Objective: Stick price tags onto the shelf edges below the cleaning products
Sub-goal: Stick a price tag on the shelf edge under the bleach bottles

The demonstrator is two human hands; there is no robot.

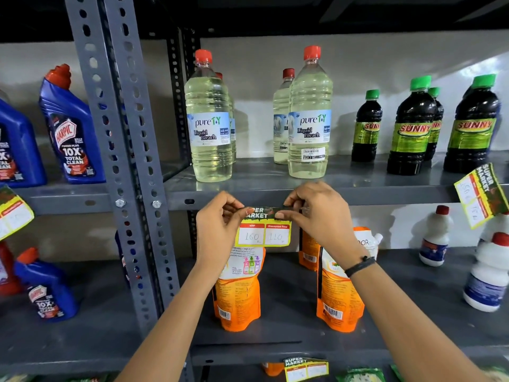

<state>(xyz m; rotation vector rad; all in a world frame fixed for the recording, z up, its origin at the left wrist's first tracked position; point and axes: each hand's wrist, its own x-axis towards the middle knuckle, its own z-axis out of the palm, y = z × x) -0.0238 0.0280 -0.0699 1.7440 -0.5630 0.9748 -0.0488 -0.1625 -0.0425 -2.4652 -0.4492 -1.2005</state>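
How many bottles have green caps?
4. All stand on the upper shelf, right side: a small bottle furthest left, a bigger one in front, one half hidden behind that, and one furthest right. More may be hidden.

We lose the price tag (263, 230) top strip behind both thumbs, lettering partly covered. Left-edge tag (12, 213) and Harpic bottle (16, 150) are cropped by the frame. Right tag's (480, 195) handwritten prices are blurred, unreadable.
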